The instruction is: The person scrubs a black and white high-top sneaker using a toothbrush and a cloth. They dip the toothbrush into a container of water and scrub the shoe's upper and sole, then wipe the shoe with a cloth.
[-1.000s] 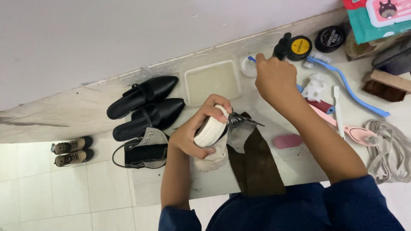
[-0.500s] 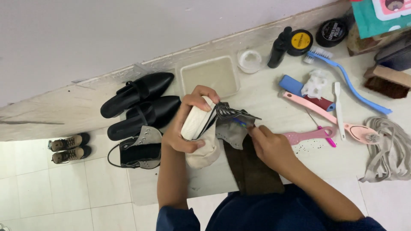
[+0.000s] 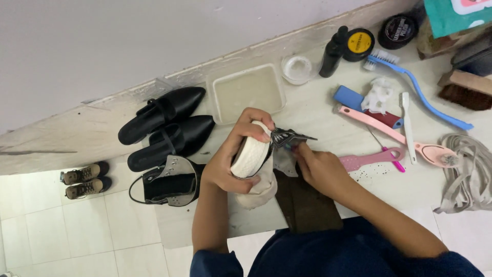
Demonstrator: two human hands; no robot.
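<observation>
Right hand (image 3: 319, 166) is back from the pot by the wall, now working a small blue brush at the shoe (image 3: 254, 156) (left hand (image 3: 229, 163) grips its sole)

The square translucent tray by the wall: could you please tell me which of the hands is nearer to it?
Left. The left hand, gripping the white-soled shoe, has its fingertips just below the tray; the right hand works farther down and to the right.

1. A home floor used as a shoe-cleaning spot; pale floor tiles (image 3: 77, 225) meet a plain wall (image 3: 128, 46).
2. Black flat shoes (image 3: 166, 120), polish tins (image 3: 359, 43) and brushes (image 3: 417, 90) lie spread out.
</observation>
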